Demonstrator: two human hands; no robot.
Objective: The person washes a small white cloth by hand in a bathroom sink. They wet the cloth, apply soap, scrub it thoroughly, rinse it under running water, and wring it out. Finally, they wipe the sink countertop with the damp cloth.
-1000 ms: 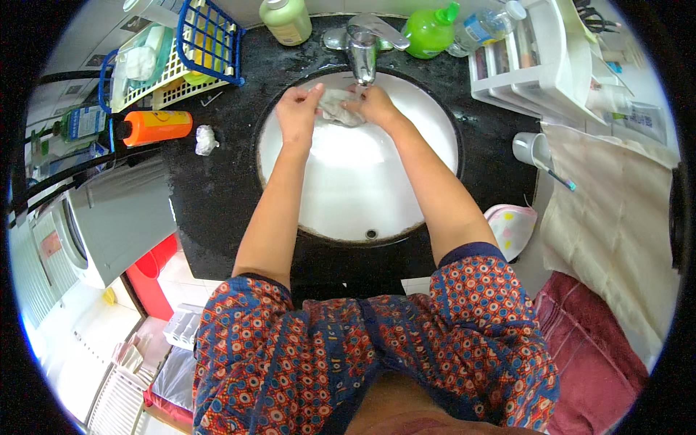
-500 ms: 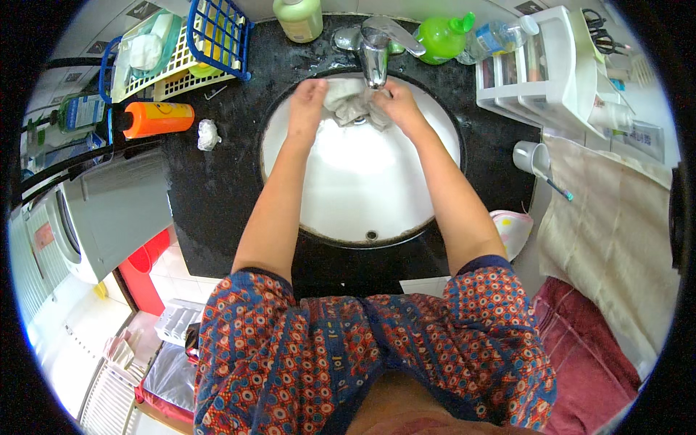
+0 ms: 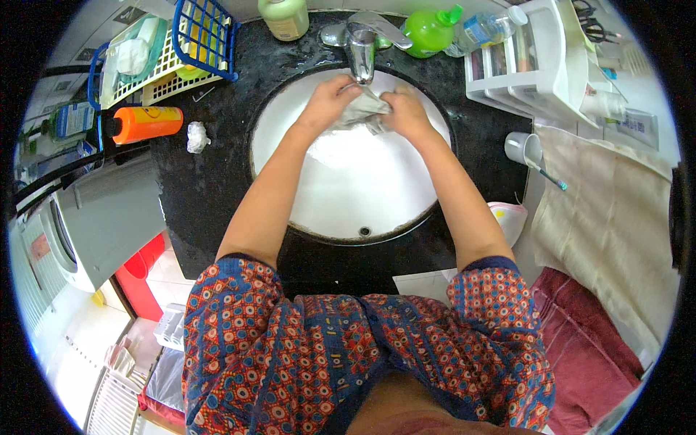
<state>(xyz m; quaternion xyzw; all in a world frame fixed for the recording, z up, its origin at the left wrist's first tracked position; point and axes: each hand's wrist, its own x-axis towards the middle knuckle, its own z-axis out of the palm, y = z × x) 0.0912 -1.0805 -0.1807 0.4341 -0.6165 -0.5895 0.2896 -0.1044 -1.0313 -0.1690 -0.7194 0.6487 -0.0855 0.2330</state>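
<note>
Just below the chrome faucet (image 3: 362, 58), a bunched greyish-white cloth (image 3: 365, 109) is stretched between my two hands over the white oval sink (image 3: 355, 188). My left hand (image 3: 328, 100) is closed on the cloth's left end, its fingers curled in toward the spout. On the other end, my right hand (image 3: 407, 112) grips it with bent fingers. Part of the cloth hides behind the hands, and its lower edge hangs close to the back of the basin.
On the black counter (image 3: 203, 181) stand an orange bottle (image 3: 148, 123), a white crumpled lump (image 3: 197, 136) and a blue-and-cream basket (image 3: 206, 40). Behind are a pale green bottle (image 3: 284, 18) and a bright green bottle (image 3: 429, 32). At right are white drawers (image 3: 522, 72) and a cup (image 3: 522, 148).
My left hand has moved right, closer to my right hand, and the cloth is gathered into a tighter bunch between them. The whole view has shifted slightly.
</note>
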